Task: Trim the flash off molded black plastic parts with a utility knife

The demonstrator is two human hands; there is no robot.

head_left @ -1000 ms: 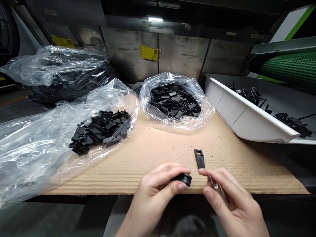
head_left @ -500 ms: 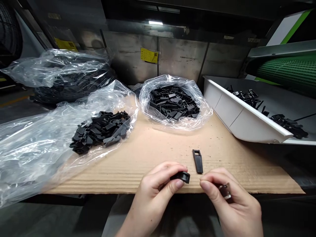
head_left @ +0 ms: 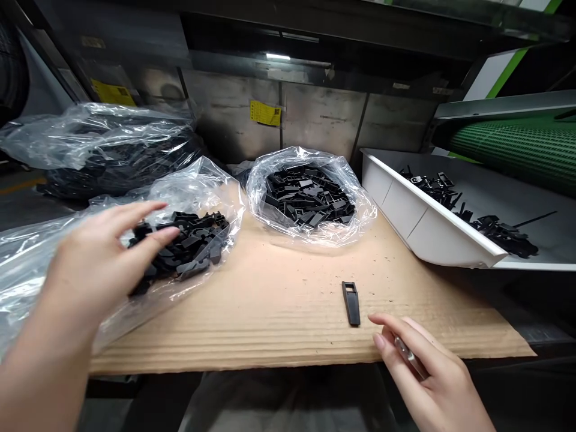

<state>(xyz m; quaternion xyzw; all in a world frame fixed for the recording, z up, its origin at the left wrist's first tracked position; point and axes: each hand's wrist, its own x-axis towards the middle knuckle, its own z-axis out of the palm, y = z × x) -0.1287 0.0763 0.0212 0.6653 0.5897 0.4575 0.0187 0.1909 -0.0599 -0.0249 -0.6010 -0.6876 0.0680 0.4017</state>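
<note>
My left hand (head_left: pixel 94 264) is stretched out to the left with its fingers apart, the fingertips over a pile of small black plastic parts (head_left: pixel 193 240) lying on an open clear bag. Nothing shows in its grip. My right hand (head_left: pixel 427 372) rests at the front edge of the cardboard sheet (head_left: pixel 270 300). Its fingers are lightly curled round a small shiny metal piece (head_left: pixel 407 354). A single flat black strip part (head_left: pixel 351 303) lies on the cardboard just left of my right fingertips, not touched.
A clear bag full of black parts (head_left: pixel 306 195) stands at the back centre. Back left lies a larger filled bag (head_left: pixel 103 150). A white tray (head_left: pixel 427 222) with loose black parts slopes down at the right, below a green belt (head_left: pixel 517 144).
My left hand has swung from the centre to the pile on the left, and the black part it pinched is no longer visible in it. My right hand stayed near the strip part.
</note>
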